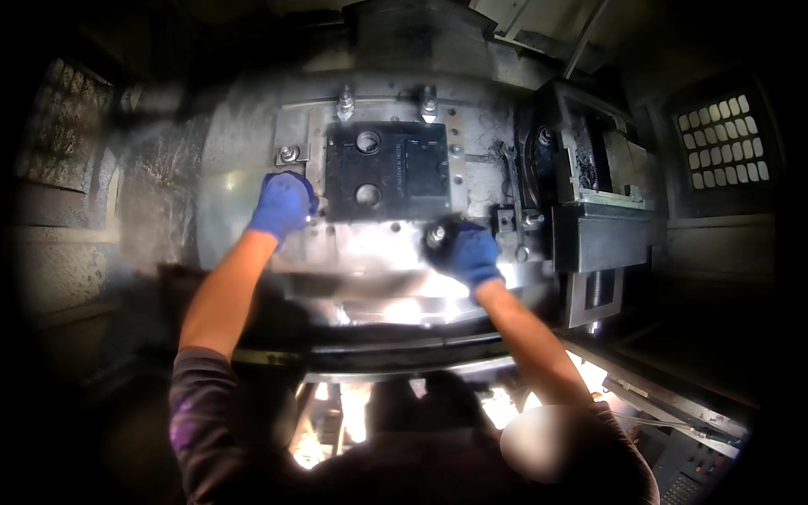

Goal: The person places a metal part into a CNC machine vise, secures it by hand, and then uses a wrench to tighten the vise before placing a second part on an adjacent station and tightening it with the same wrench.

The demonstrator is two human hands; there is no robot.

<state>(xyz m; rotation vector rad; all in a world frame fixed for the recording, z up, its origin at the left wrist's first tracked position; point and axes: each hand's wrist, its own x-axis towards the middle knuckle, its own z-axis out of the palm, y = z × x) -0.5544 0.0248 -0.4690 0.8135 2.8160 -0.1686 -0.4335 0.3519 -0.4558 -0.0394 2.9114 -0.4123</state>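
Note:
A black rectangular metal plate [386, 172] with two round holes and a recessed panel lies on the grey machine table [362, 246]. My left hand [284, 202], in a blue glove, is beside the plate's left edge, below a clamp bolt [289, 154]. Its fingers curl under and whatever they grip is hidden. By the plate's lower right corner, my right hand [475, 252], also gloved in blue, is closed next to a bolt with a nut [436, 234]. Dark shadow hides its fingertips and anything in them.
Two upright clamp bolts, one on the left [345, 103] and one on the right [428, 104], stand along the plate's far edge. A bulky metal vise-like fixture [599, 194] rises at the right. A control panel with buttons [686, 473] shows at the lower right.

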